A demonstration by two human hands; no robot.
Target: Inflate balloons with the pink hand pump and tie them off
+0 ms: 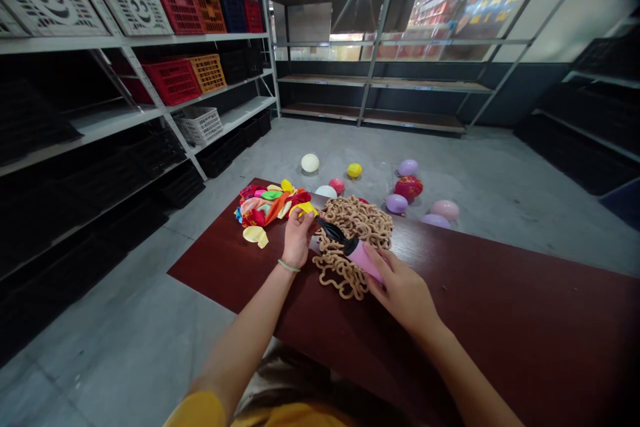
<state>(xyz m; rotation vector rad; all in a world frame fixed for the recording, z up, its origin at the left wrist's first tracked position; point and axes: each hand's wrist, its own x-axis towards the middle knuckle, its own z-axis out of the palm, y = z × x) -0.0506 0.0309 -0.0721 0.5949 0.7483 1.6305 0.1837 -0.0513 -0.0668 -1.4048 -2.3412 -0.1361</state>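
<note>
My right hand (406, 290) grips the pink barrel of a balloon pump (366, 260), whose black nozzle points left and away from me. At the nozzle's tip, my left hand (298, 240) pinches a limp yellow balloon (309, 209); whether its neck is over the tip cannot be seen clearly. Beyond and left of that hand lies a pile of uninflated balloons (265, 205) in many colours, with a pale yellow balloon (256, 235) apart from it. Under the pump, a heap of tan, curly, rope-like loops (350, 227) rests on the table.
The dark red table (480, 300) stretches to the right. Several inflated balloons lie on the floor past its far edge, among them a red balloon (409, 187) and a white balloon (310, 163). Shelves with crates (175, 80) stand at left, and a metal rack (375, 80) at the back.
</note>
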